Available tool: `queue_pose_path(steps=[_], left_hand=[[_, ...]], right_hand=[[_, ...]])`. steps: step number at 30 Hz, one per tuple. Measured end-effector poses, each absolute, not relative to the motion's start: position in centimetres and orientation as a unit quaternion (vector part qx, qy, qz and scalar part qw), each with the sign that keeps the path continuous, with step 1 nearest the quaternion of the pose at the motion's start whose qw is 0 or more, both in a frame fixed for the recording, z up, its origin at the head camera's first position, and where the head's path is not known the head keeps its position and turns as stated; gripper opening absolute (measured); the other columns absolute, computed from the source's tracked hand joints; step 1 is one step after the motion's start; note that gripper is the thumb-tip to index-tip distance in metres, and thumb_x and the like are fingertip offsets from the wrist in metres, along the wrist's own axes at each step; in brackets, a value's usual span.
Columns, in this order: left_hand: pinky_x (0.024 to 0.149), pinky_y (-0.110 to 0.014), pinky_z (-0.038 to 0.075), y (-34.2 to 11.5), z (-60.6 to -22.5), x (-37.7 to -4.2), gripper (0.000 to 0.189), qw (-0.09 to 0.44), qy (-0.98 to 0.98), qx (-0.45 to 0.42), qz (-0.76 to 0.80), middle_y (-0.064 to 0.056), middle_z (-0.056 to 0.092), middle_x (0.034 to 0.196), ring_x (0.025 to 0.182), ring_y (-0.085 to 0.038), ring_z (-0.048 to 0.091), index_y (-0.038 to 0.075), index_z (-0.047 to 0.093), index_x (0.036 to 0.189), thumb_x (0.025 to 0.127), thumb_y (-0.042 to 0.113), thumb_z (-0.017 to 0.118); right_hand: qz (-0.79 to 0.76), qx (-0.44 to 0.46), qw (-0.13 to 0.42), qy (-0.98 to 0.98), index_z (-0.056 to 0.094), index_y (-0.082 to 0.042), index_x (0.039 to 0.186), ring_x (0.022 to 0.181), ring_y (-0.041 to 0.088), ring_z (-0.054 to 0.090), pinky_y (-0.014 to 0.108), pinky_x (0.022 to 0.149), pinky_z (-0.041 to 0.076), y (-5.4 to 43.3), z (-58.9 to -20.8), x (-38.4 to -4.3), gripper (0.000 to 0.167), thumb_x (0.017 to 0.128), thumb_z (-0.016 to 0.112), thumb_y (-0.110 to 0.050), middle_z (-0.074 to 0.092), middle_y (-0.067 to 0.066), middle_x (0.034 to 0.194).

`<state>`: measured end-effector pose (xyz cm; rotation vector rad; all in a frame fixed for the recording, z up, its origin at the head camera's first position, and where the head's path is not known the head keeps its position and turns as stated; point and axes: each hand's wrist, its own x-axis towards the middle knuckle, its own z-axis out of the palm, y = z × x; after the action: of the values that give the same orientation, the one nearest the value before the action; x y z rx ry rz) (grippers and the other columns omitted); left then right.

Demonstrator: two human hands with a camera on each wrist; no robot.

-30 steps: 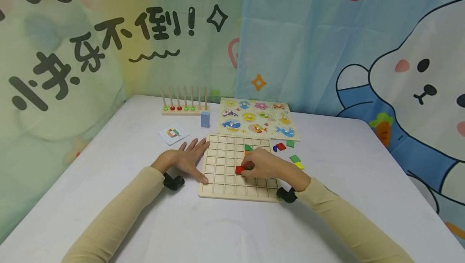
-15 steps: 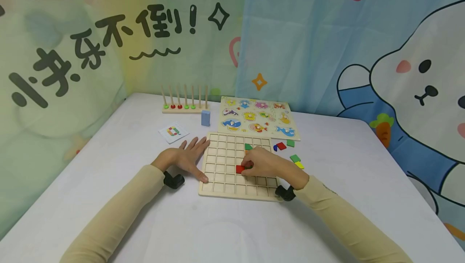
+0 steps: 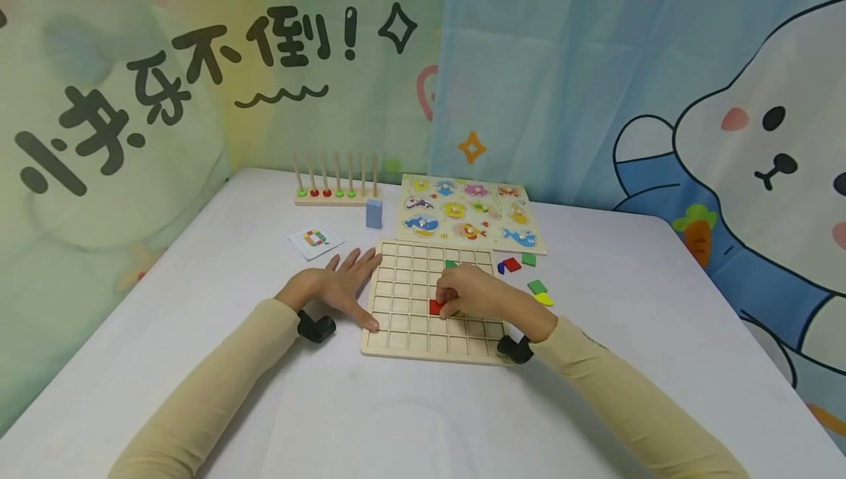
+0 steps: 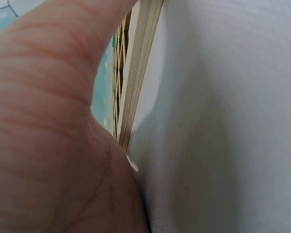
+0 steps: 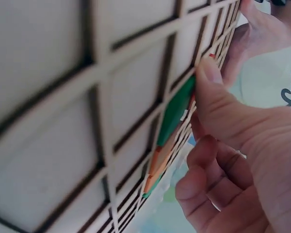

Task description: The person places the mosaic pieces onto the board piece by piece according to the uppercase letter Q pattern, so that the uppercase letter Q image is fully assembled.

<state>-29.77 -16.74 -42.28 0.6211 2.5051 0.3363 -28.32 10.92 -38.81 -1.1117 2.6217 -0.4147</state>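
Observation:
A wooden grid board point(image 3: 403, 343) lies flat on the table. My left hand point(image 3: 340, 294) rests at its left edge, fingers spread and thumb on the near-left rim; in the left wrist view the hand point(image 4: 48, 97) covers much of the picture beside the board's edge point(image 4: 140, 63). Over the middle of the grid, my right hand point(image 3: 479, 295) pinches a square red tile point(image 3: 435, 307) between thumb and curled index finger. In the right wrist view, a green tile point(image 5: 177, 109) sits in a cell beside the thumb point(image 5: 216, 92), with orange pieces point(image 5: 157, 167) farther along. The hand partly hides these tiles.
Loose tiles lie right of the board: red point(image 3: 512, 264), green point(image 3: 537, 286), yellow point(image 3: 544, 299) and blue point(image 3: 501, 268). A pattern card point(image 3: 316, 241) lies back left. Behind stand a peg counter point(image 3: 337, 200), a blue block point(image 3: 374, 214) and an animal puzzle board point(image 3: 469, 214).
My right hand has shifted slightly left and away from me, its fingertips staying by the red tile. The left hand keeps its place at the board's edge.

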Motion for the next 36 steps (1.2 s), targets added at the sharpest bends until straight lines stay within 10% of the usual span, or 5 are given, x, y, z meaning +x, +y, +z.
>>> queue_pose_path(steps=[15,27,36], left_hand=[[0.117,-0.058,-0.009,-16.6,-41.3,-29.0,0.134,0.259,0.926,0.238,0.135,-0.012,-0.017,0.163,0.149,-0.035,-0.018,0.01,-0.008,0.157,0.069,0.071,0.073],[0.117,-0.06,-0.009,-16.9,-41.4,-28.8,0.134,0.257,0.928,0.234,0.136,-0.013,-0.016,0.163,0.149,-0.036,-0.018,0.009,-0.007,0.157,0.069,0.071,0.073],[0.117,-0.055,-0.012,-16.7,-41.6,-29.2,0.137,0.262,0.927,0.234,0.131,-0.009,-0.019,0.163,0.149,-0.032,-0.02,0.013,-0.01,0.157,0.066,0.076,0.071]], right_hand=[[-0.124,-0.407,0.051,0.904,0.077,-0.013,0.085,0.074,0.006,0.057,0.02,0.069,0.048,11.5,-39.1,-26.8,0.008,0.083,0.076,-0.02,0.062,-0.007,0.079],[-0.147,-0.416,0.106,0.891,0.069,-0.006,0.119,0.079,0.011,0.05,0.022,0.07,0.046,14.3,-38.6,-26.7,0.025,0.096,0.06,-0.006,0.064,0.003,0.1],[-0.142,-0.318,0.077,0.934,0.068,0.001,0.116,0.074,0.012,0.053,0.024,0.065,0.048,20.1,-36.9,-28.8,0.024,0.093,0.062,-0.002,0.065,0.005,0.094]])
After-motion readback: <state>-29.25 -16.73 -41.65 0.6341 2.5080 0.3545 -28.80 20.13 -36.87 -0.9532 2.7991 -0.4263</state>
